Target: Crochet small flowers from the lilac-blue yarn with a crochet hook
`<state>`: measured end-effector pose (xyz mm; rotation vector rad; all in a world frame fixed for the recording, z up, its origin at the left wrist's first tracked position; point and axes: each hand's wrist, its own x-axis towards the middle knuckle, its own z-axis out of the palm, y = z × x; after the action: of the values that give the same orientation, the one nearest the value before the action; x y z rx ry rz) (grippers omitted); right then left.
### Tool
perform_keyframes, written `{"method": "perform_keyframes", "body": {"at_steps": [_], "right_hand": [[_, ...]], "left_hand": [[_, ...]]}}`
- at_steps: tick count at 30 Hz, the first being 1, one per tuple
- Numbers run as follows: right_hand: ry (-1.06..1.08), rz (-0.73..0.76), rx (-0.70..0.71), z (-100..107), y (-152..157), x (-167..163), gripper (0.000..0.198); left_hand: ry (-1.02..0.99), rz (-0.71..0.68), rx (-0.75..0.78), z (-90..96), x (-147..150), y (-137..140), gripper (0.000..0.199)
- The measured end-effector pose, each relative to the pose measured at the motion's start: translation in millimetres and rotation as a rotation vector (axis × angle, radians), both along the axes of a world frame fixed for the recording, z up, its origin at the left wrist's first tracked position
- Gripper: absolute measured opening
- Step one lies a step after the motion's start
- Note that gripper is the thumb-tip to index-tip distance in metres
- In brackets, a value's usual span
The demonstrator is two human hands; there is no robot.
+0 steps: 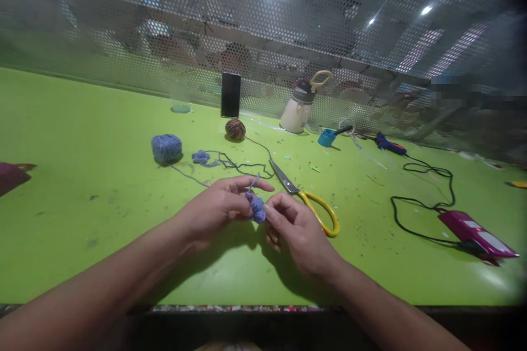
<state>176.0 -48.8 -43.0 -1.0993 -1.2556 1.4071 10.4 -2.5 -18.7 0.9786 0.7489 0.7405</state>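
Observation:
My left hand (228, 200) pinches a small blue-violet crocheted piece (257, 209) between thumb and fingers, its index finger stretched out above. A strand of yarn rises over that finger. My right hand (290, 222) is closed in a pinch at the right edge of the piece; whatever lies between its fingertips is too small to tell. From the blue yarn ball (167, 148) at the left, a strand runs toward my left hand. A crocheted flower (201, 157) of similar colour lies beyond. Scissors with yellow handles (319, 208) lie just behind my right hand.
On the green table (123, 241) stand a multicoloured yarn ball (235, 129), a propped phone (230, 95), a pale bottle (297, 112) and a blue tape-like roll (326, 137). A glue gun (390, 144) trails its black cord to a magenta box (473, 233). Perforated metal forms the back.

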Motion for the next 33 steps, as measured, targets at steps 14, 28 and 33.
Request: {"method": "perform_keyframes", "body": {"at_steps": [14, 28, 33], "right_hand": [[0.183, -0.083, 0.009, -7, 6, 1, 0.027], [0.247, -0.066, -0.073, -6, 10, 2, 0.028], [0.260, -0.062, -0.115, -6, 11, 2, 0.029]], "left_hand": [[-0.195, 0.097, -0.153, 0.0, 2, -3, 0.025], [-0.148, 0.072, -0.154, -7.6, 4, -4, 0.048], [-0.089, 0.087, -0.122, -1.2, 6, -3, 0.064]]}}
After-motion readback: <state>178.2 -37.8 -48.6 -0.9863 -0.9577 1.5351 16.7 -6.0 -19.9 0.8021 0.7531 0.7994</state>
